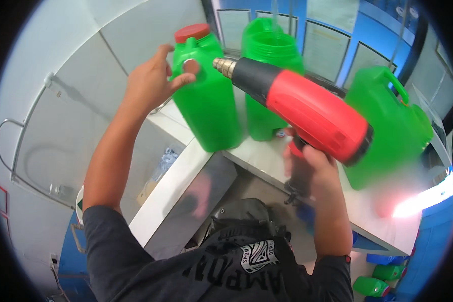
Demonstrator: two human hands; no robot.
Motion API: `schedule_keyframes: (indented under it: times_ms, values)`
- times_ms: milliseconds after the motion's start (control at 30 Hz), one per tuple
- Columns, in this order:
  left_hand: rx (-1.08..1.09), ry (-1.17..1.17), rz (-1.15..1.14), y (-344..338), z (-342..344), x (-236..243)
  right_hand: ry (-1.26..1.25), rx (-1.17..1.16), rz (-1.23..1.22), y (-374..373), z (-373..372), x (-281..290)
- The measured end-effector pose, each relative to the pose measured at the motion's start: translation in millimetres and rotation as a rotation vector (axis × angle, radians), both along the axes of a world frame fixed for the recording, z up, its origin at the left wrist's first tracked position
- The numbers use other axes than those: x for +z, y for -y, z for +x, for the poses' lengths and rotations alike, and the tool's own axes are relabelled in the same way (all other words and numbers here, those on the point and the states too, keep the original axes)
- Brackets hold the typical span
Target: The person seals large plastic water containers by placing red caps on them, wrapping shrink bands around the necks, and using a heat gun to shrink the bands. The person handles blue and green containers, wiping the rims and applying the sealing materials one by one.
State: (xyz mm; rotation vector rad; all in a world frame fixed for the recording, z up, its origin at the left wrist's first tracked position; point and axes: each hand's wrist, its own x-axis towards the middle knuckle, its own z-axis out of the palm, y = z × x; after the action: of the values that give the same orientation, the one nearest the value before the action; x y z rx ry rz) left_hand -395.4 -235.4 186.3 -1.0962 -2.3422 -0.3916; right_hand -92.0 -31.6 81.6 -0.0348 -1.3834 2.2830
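My left hand (153,80) is at the upper left of a tall green jerry can (209,113) with a red screw cap (192,32). Its thumb lies across the front of the can's shoulder, and the forefinger reaches toward the neck below the cap. Between them is a small round brownish patch with a pale rim, which I cannot make out. My right hand (314,168) is wrapped round the grip of a red and black heat gun (314,110). The gun's stepped metal nozzle points left at the can's upper part, a short way off.
Behind the gun stands an uncapped green jerry can (269,50). Another green jerry can (382,121) is at the right, blurred. They stand on a white counter (186,173). A bright lamp (428,199) glows at the right. Several small green containers (371,286) lie low at the right.
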Motion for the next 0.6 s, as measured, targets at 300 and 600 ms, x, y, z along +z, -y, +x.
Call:
schedule_keyframes:
  times_ms: [300, 600]
  values:
    - [-0.241, -0.277, -0.11, -44, 23, 11, -0.451, -0.707, 0.541, -84, 268, 27]
    - [0.464, -0.077, -0.297, -55, 33, 9, 0.169, -1.138, 0.412, -274, 382, 78]
